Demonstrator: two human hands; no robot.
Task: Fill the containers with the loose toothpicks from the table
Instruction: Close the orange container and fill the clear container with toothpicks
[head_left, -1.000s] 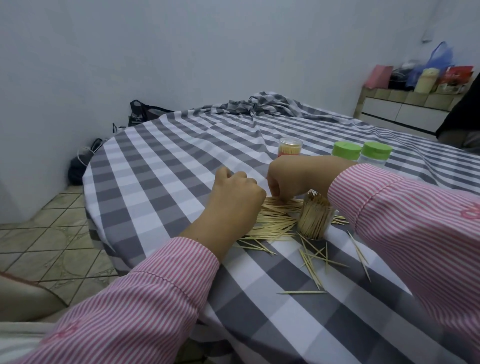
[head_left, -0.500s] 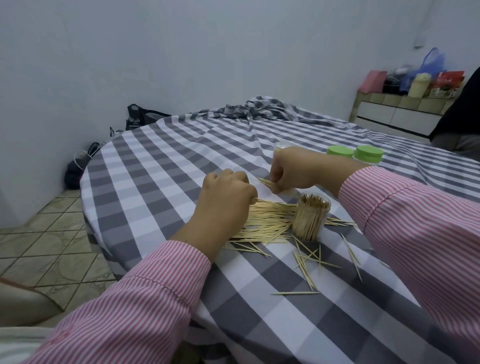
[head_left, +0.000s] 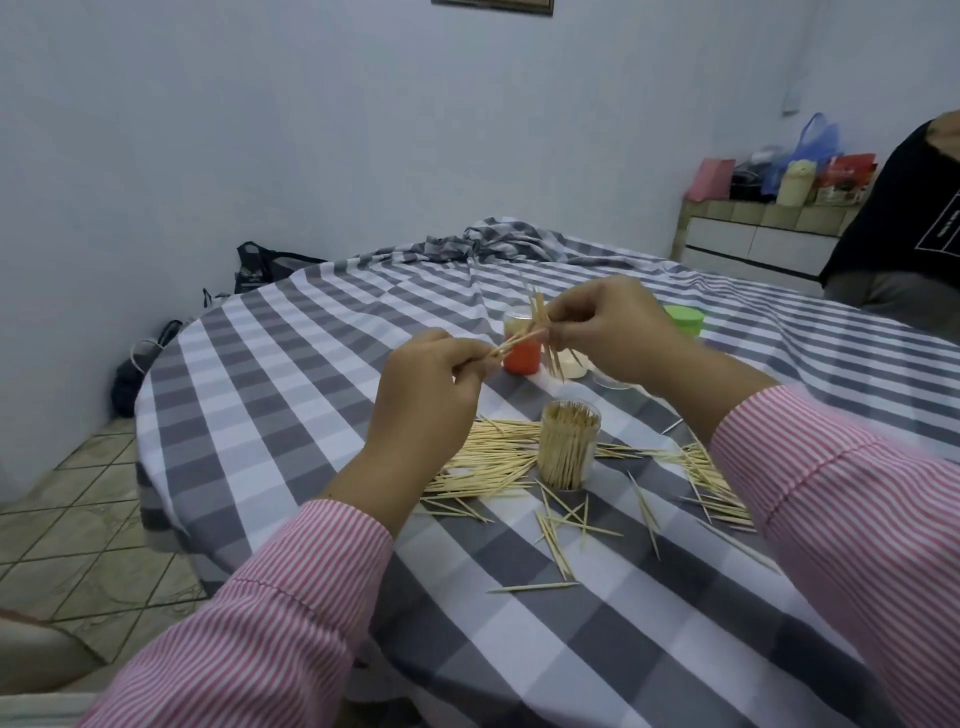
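A small bunch of toothpicks (head_left: 540, 332) is pinched between both hands above the table: the left hand (head_left: 431, 384) holds a few by one end, and the right hand (head_left: 608, 332) grips a crossed, untidy cluster at its fingertips. The sticks are splayed, not yet lined up. To do this step well, the bunch should probably be rolled and tapped until all sticks lie parallel, then lowered end first into the clear jar (head_left: 569, 447), which stands upright below the hands and already looks nearly full, so only a tight bundle is likely to slide in. Around the jar, loose toothpicks (head_left: 488, 462) are spread on the checked cloth (head_left: 291, 374), with more scattered nearer the person and to the right. Behind the hands an orange jar (head_left: 522, 353) and a green lid (head_left: 685, 319) are seen.
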